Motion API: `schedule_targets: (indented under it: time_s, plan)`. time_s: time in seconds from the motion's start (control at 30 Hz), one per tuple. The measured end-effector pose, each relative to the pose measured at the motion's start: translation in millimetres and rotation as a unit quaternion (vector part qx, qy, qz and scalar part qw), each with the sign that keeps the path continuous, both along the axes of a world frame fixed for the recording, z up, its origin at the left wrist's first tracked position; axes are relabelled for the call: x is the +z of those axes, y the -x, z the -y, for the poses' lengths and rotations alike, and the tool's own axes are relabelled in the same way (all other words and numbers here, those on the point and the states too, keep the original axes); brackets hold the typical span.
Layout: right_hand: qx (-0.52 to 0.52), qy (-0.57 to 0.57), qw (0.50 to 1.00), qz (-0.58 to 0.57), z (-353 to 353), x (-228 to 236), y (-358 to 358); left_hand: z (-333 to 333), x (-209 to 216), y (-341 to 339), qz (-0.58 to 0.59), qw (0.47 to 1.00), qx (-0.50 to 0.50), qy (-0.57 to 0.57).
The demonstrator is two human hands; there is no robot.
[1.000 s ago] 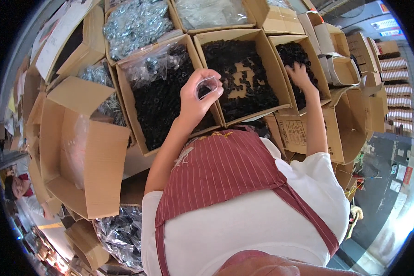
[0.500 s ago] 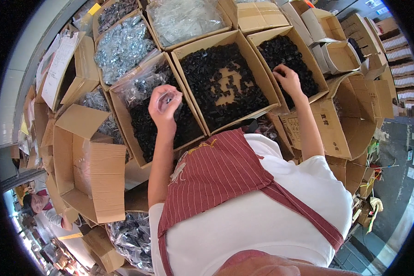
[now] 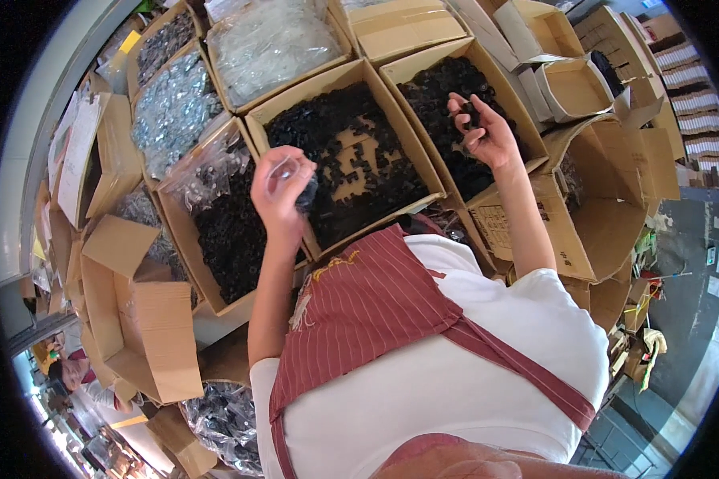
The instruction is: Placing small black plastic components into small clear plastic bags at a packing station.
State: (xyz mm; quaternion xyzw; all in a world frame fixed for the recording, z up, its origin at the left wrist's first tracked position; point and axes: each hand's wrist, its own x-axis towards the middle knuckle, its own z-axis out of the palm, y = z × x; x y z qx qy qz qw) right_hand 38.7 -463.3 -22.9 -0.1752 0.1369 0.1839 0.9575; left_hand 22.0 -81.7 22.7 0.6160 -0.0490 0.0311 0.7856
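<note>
A: What takes up most room?

B: The middle box [image 3: 397, 126], a cardboard carton of black parts with bare patches in its floor. Take it as the landmark: the left box [image 3: 193, 251] and the right box [image 3: 495, 84] adjoin it, both holding black parts too.

A: And the hands?

B: The left hand [image 3: 284, 188] is above the middle box's left wall, fingers and thumb curled in a ring around a clear plastic bag [image 3: 276, 184]. The right hand [image 3: 487, 134] is right of the middle box, over the right box, fingers bent, pinching small black pieces [image 3: 473, 117]; their count cannot be told.

A: How do bag and pieces lie?

B: The bag is left of the right hand, across the middle box's width. Its mouth faces up; the grip hides its long axis. The right hand is nearer the right box's parts.
</note>
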Motion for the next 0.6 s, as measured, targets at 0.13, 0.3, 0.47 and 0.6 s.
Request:
schedule_targets:
  time_s: [0.13, 0.3, 0.47, 0.6]
  plan:
    - [-0.003, 0.027, 0.999, 0.036, -26.7, 30.4, -1.5, 42.1, -9.2, -8.1, -0.06, 0.995, -0.085, -0.011]
    - [0.036, 0.022, 0.998, 0.052, -58.9, 64.6, -0.3, 78.0, -25.1, -13.5, -0.058, 0.985, -0.162, -0.027]
    - [0.091, 0.001, 0.994, 0.053, -85.0, 73.6, -4.5, 69.4, -50.6, -8.4, -0.089, 0.978, -0.179, -0.053]
    - [0.132, -0.034, 0.99, 0.047, -109.0, 64.2, -11.2, 67.7, -57.5, -15.9, -0.057, 0.983, -0.163, -0.057]
